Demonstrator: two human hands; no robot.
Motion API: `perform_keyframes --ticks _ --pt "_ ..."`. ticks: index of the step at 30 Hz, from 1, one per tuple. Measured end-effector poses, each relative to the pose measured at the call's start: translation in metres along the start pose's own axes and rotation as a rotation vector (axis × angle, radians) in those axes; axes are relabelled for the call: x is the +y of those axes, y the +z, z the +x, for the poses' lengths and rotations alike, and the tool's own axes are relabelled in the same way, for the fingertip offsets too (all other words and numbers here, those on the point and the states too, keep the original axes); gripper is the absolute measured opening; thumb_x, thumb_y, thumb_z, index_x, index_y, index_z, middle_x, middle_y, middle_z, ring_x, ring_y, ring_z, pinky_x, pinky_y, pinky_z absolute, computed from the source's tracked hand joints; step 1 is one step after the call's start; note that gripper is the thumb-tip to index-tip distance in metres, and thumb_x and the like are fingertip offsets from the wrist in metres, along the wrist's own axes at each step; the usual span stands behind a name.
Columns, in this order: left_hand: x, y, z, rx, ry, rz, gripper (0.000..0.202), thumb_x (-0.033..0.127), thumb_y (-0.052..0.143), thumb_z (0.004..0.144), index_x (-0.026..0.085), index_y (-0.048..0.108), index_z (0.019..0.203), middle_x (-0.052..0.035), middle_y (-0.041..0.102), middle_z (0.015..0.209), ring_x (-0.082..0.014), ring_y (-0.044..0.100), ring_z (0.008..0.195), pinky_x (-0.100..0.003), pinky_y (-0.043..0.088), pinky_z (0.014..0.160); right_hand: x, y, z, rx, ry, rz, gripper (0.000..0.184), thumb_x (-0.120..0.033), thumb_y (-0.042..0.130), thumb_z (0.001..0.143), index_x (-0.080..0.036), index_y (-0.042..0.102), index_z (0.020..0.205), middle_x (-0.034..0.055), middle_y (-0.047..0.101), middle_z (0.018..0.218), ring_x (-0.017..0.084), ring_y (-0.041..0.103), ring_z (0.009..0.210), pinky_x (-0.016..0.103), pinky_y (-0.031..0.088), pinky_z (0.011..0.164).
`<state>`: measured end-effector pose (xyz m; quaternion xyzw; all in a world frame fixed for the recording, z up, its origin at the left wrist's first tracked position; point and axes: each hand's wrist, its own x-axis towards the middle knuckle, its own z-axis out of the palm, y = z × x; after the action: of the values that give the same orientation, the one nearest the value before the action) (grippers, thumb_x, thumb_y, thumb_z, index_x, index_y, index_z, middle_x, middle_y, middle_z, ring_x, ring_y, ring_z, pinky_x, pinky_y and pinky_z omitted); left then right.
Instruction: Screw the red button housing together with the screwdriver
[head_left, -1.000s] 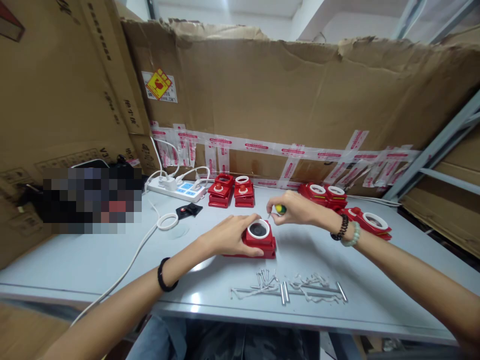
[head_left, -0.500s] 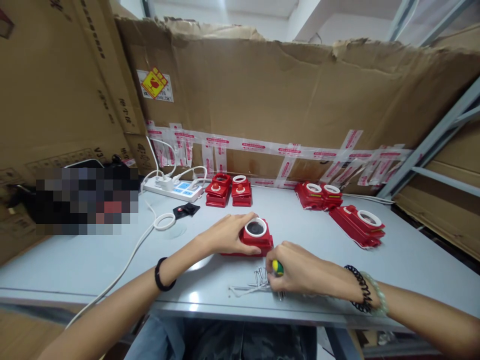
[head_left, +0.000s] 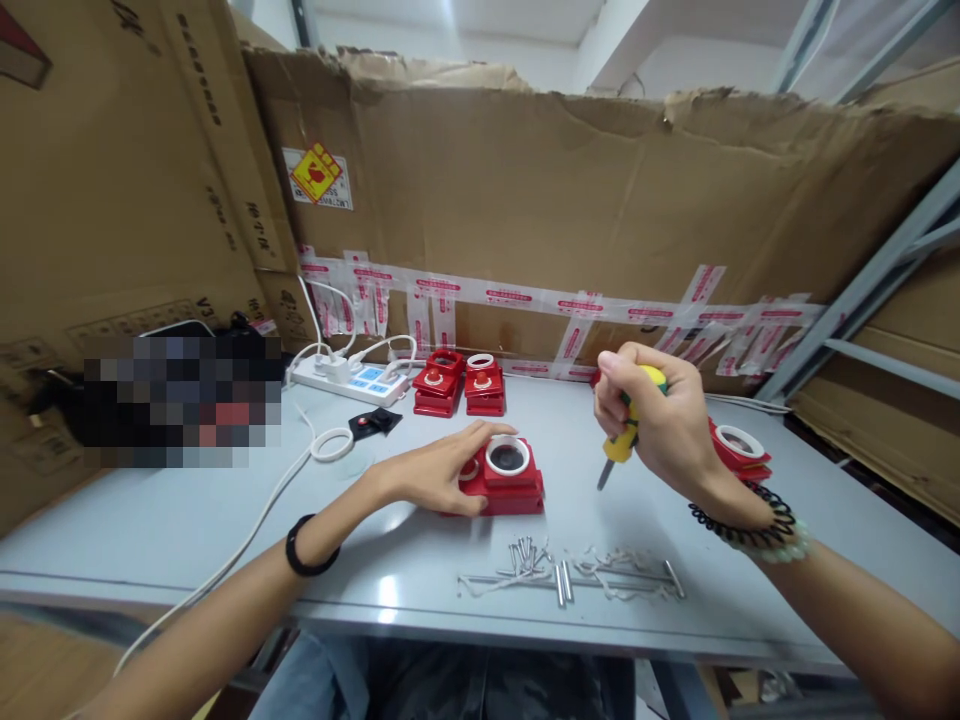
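Screwdriver (head_left: 616,447) gripped in R hand (head_left: 664,420), tip angled down, apart from red unit (head_left: 514,496); unit flat on tbl (head_left: 420,570), L hand (head_left: 439,472) clasping its L part, thumb on near side; loose screws (head_left: 527,552) & metal rods (head_left: 559,585) nearer person.

Brown cardboard (head_left: 487,200), banded with red-and-white tape (head_left: 510,297) and bearing a yellow warning label (head_left: 316,173), rises behind a pale bench (head_left: 360,575). At left, a white power strip (head_left: 390,388) holds plugs (head_left: 335,368) beside a blurred dark heap (head_left: 180,400). Metal shelving (head_left: 862,295) stands right.
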<state>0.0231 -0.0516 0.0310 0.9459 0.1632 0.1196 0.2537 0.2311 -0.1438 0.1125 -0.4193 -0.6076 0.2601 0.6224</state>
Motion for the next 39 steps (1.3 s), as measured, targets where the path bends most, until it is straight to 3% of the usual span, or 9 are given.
perform_keyframes --ticks 4,9,12,15,17,23,28,32,39 --pt "-0.002 0.004 0.002 0.057 -0.097 0.162 0.065 0.046 0.057 0.077 0.03 0.03 0.135 -0.0068 0.051 0.117 -0.0229 0.057 0.093 -0.034 0.045 0.083 0.006 0.0 0.001 0.032 -0.012 0.078 0.034 -0.028 0.057 0.082 -0.02 0.04 0.054 -0.0078 0.039 0.043 0.005 0.037 0.034 0.02 0.029 0.034" --pt "-0.001 0.019 0.016 0.248 -0.339 0.398 0.078 0.067 0.043 0.079 0.031 0.018 0.142 -0.0087 0.053 0.104 -0.0241 0.059 0.078 -0.038 0.046 0.072 0.01 0.007 0.004 0.065 -0.079 0.177 0.033 -0.025 0.058 0.081 -0.02 0.04 0.054 -0.0081 0.039 0.042 0.005 0.038 0.033 0.02 0.028 0.033" --pt "-0.004 0.013 0.015 0.203 -0.24 0.295 0.07 0.062 0.043 0.082 0.032 0.02 0.142 -0.0097 0.049 0.117 -0.0276 0.055 0.1 -0.042 0.045 0.084 0.015 0.014 0.007 0.054 -0.074 0.225 0.033 -0.026 0.058 0.082 -0.02 0.041 0.055 -0.0083 0.039 0.042 0.005 0.038 0.033 0.02 0.029 0.033" --pt "-0.012 0.0 0.011 0.115 -0.041 0.122 0.057 0.042 0.046 0.088 0.034 0.025 0.14 -0.0061 0.028 0.144 -0.028 0.032 0.129 -0.045 0.031 0.103 0.02 0.021 0.011 0.047 -0.054 0.29 0.033 -0.026 0.057 0.082 -0.019 0.04 0.054 -0.0084 0.039 0.042 0.005 0.038 0.032 0.02 0.029 0.033" --pt "-0.019 -0.005 0.013 0.064 0.048 0.024 0.056 0.032 0.047 0.087 0.034 0.027 0.139 -0.0024 0.022 0.149 -0.0267 0.022 0.135 -0.045 0.024 0.108 0.023 0.025 0.013 0.048 -0.043 0.334 0.033 -0.026 0.057 0.082 -0.019 0.04 0.054 -0.0085 0.039 0.042 0.005 0.038 0.032 0.02 0.028 0.033" --pt "-0.021 -0.006 0.03 0.076 0.031 0.037 0.068 0.022 0.054 0.078 0.029 0.027 0.14 -0.0065 0.047 0.121 -0.0236 0.047 0.108 -0.039 0.039 0.095 0.029 0.036 0.015 0.042 -0.017 0.401 0.034 -0.028 0.056 0.083 -0.019 0.039 0.054 -0.0091 0.039 0.042 0.005 0.037 0.032 0.02 0.028 0.033" --pt "-0.017 0.001 0.038 0.21 -0.051 0.273 0.05 0.043 0.059 0.077 0.025 0.051 0.123 -0.0051 0.047 0.093 -0.0236 0.047 0.09 -0.039 0.042 0.083 0.038 0.046 0.012 0.047 -0.023 0.405 0.034 -0.03 0.055 0.083 -0.019 0.039 0.055 -0.0094 0.039 0.042 0.005 0.038 0.032 0.02 0.03 0.034" --pt "-0.021 0.011 0.036 0.294 -0.153 0.316 0.041 0.053 0.054 0.079 0.024 0.058 0.107 -0.0043 0.046 0.09 -0.0222 0.049 0.083 -0.039 0.042 0.077 0.045 0.051 0.011 0.074 -0.028 0.405 0.034 -0.03 0.055 0.083 -0.019 0.039 0.055 -0.0097 0.038 0.042 0.004 0.037 0.032 0.019 0.03 0.034" --pt "-0.022 0.017 0.035 0.322 -0.122 0.187 0.031 0.045 0.053 0.081 0.02 0.052 0.101 -0.0057 0.051 0.101 -0.0217 0.053 0.088 -0.036 0.043 0.08 0.052 0.047 0.011 0.118 -0.046 0.331 0.036 -0.032 0.054 0.084 -0.02 0.037 0.055 -0.0094 0.038 0.043 0.005 0.037 0.033 0.019 0.029 0.033"
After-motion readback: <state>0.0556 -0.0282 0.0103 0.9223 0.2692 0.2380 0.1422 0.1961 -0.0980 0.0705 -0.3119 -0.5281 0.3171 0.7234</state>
